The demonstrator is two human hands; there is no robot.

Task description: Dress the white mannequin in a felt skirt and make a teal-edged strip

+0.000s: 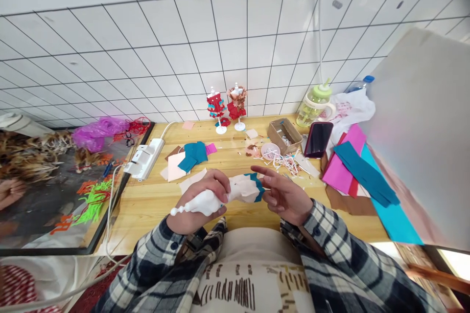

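A small white dress-form mannequin (pixel 205 202) lies tilted in my left hand (pixel 198 195), its knobbed neck pointing left toward me. My left fingers wrap around its body. A pale pink paper skirt (pixel 241 188) covers its lower part, with a jagged teal paper hem (pixel 259 187) at the right end. My right hand (pixel 288 195) is beside that hem, index finger stretched out and the other fingers loosely bent, apart. The fingertips are at the teal edge; whether they press on it is hard to see.
Two dressed miniature mannequins (pixel 216 105) stand at the back. Teal and pink paper pieces (pixel 196 154) lie left. Cotton swabs (pixel 288 164), a cardboard box (pixel 284 134), a phone (pixel 318 139), a green-lidded bottle (pixel 316 105) and coloured sheets (pixel 363 171) lie right. A power strip (pixel 147 159) is left; another person's hand (pixel 11 193) is far left.
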